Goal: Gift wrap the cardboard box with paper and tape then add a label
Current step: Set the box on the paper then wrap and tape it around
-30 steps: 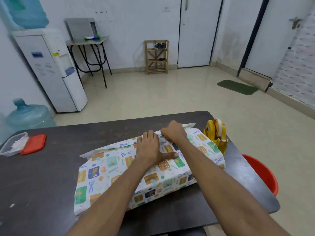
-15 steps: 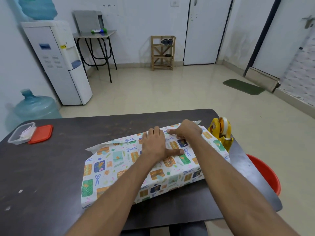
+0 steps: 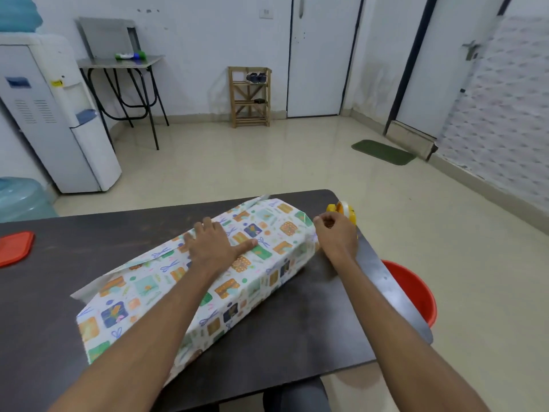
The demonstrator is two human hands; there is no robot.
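Matt printed wrapping paper (image 3: 133,292); smooth, faintly shiny dark table (image 3: 312,322); glossy yellow plastic tape dispenser (image 3: 344,208).

One wrapped box (image 3: 142,295), one tape dispenser (image 3: 346,208), one red lid (image 3: 15,248), one red bucket (image 3: 413,289) — plus one green mat (image 3: 383,152).

box (image 3: 142,292) bars table (image 3: 312,319) middle, near strip seemingly free

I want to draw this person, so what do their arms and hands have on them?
Nothing is worn. The left hand and right hand have no gloves, and no watch or bracelet shows. No sleeves are in view either.
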